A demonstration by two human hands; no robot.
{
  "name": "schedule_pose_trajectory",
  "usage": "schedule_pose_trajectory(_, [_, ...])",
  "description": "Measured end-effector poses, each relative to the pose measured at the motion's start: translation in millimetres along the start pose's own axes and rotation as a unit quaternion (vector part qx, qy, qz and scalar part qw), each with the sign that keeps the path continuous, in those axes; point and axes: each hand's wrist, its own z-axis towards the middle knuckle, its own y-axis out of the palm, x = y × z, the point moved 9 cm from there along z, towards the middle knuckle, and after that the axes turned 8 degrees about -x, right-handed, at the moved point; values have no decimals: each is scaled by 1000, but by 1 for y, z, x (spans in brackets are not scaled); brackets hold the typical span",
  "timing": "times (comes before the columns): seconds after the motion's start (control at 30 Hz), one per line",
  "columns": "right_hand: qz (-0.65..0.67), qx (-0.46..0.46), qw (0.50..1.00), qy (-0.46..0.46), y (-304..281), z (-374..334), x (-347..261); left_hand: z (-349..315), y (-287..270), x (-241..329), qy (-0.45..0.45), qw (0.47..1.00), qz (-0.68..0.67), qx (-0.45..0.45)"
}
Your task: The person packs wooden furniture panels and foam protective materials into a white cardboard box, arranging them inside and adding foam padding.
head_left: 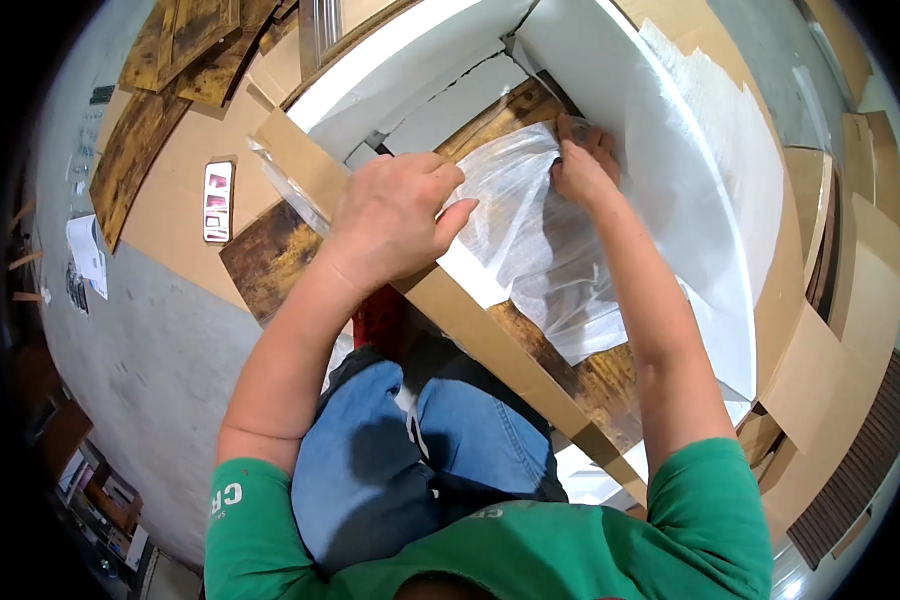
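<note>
Inside an open cardboard box [510, 330] in front of my lap, a thin white translucent wrapping sheet [520, 200] lies crumpled over brown wood-grain boards [610, 390]. My right hand [585, 168] reaches deep into the box, its fingers closed on the sheet, which bunches up in folds beside them. Above the box's near left edge is my left hand [395, 210]. Its fingers curl in with the thumb pointing toward the sheet; whatever they hold is hidden beneath them. White foam panels [610, 90] line the far and right walls.
Wood-grain panels [185, 60] rest on flat cardboard [185, 170] at the upper left. A phone [218, 202] lies on that cardboard. White paper [87, 255] is on the grey floor farther left. Cardboard pieces [820, 380] stand along the right side.
</note>
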Motion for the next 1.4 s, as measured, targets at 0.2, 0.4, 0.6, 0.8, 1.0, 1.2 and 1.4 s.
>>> schedule_pose_trajectory(0.2, [-68, 110, 990, -52, 21, -16, 8, -2, -5, 1, 12, 999, -17, 24])
schedule_pose_trajectory(0.4, [-8, 110, 987, -114, 28, -26, 13, -2, -4, 1, 16, 1000, -11, 20])
schedule_pose_trajectory(0.6, [-26, 99, 989, -109, 27, -26, 8, 0, -2, -1, 15, 999, -30, 43])
schedule_pose_trajectory(0.8, [-16, 52, 992, -111, 32, -31, 17, 0, -3, -3, 6, 1000, -13, 26])
schedule_pose_trajectory(1.0, [-27, 14, 990, -135, 46, -32, 25, -1, -4, -4, 6, 999, -16, 38])
schedule_pose_trajectory(1.2, [16, -4, 991, -131, 37, -42, 19, -4, 1, -7, -11, 999, -26, 25])
schedule_pose_trajectory(1.4, [8, -34, 993, -109, 34, -42, 21, 0, -4, -3, 1, 1000, -27, 15])
